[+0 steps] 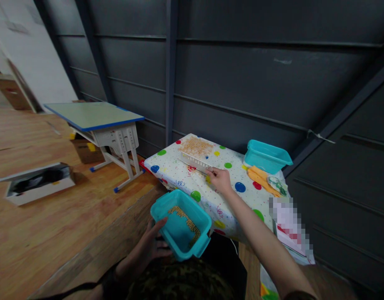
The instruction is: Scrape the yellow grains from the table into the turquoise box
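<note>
My left hand [154,241] grips the near-left side of a teal plastic basin [171,235], its thumb over the rim and its fingers below. The basin is tilted beside the table's front edge, with small tan beans [187,218] lying in a band inside. My right hand [221,180] is closed on the end of a long white slotted tool [196,163], whose exact kind I cannot make out. That tool is low over the table, just in front of a spread pile of tan beans and crumbs [196,146]. A few bits lie on the near side of it.
The table wears a white cloth with coloured dots [176,164]. A second teal basin [267,156], an orange cloth [262,179] and a green-and-white item [277,184] are at its right end. A desk [94,114] and an open white box [40,183] stand left; a dark panelled wall [242,83] rises behind.
</note>
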A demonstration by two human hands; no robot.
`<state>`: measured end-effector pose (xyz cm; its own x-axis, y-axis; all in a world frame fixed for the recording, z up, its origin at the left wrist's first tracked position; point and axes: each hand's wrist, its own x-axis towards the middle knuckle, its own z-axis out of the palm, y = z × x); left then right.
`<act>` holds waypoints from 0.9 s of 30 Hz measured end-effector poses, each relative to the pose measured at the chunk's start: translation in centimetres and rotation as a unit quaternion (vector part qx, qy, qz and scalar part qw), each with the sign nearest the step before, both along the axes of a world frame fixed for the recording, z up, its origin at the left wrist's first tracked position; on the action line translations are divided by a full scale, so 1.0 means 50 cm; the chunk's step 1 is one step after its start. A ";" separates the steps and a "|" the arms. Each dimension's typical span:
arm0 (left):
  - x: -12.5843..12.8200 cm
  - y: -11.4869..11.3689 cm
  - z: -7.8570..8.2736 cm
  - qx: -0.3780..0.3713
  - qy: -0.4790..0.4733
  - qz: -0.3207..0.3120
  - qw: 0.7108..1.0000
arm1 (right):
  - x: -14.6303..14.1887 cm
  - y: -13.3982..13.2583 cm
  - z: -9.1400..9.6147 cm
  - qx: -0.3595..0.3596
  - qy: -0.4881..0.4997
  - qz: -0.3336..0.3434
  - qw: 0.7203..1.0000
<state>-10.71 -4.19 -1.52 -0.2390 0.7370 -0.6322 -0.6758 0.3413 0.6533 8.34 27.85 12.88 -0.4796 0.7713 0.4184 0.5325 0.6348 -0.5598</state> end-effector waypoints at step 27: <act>0.029 0.032 0.073 -0.042 0.037 0.011 0.998 | 0.209 -0.176 -0.082 0.126 -0.026 -0.116 0.985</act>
